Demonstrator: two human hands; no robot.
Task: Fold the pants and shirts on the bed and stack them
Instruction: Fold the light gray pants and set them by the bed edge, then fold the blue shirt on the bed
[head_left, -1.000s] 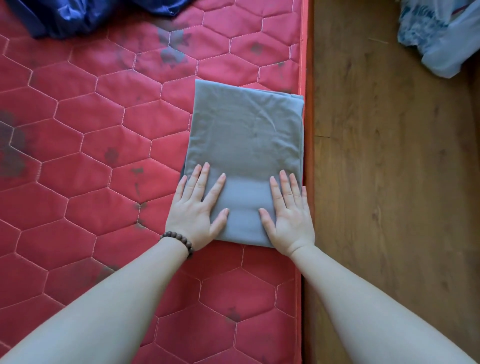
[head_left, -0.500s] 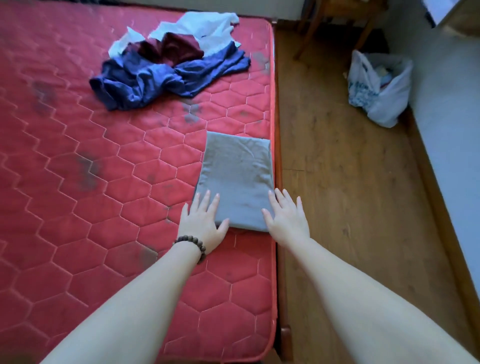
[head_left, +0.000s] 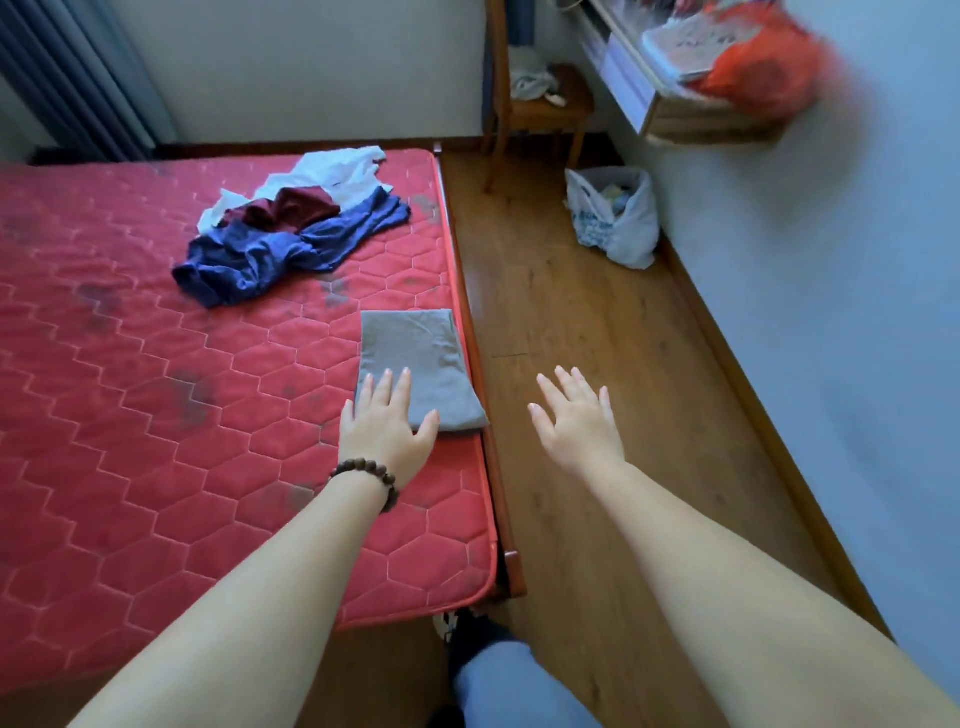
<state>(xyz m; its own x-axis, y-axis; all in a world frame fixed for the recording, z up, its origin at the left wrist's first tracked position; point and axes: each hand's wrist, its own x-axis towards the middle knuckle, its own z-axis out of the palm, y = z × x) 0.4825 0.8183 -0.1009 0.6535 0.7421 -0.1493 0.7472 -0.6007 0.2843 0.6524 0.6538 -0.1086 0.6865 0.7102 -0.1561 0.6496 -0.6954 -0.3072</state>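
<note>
Showing a folded grey garment (head_left: 421, 364) at the right edge of the red mattress (head_left: 130, 415), with unfolded clothes (head_left: 291, 234) heaped well beyond. Left hand (head_left: 387, 426), fingers straight, overlaps its near corner; right hand (head_left: 576, 421) hangs spread above the floor (head_left: 571, 312), holding nothing.

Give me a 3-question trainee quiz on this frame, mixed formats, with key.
1. True or false: the right hand rests on the folded grey garment.
2. Multiple choice: the unfolded pile of clothes lies (A) on the floor, (B) on the red mattress beyond the grey garment, (C) on the wooden chair.
3. Fill in: the beaded bracelet is on the ___ wrist.

Key
1. False: it is held open above the wooden floor, beside the bed.
2. B.
3. Left; the left hand lies open, with its fingers over the grey garment's near edge.
</note>
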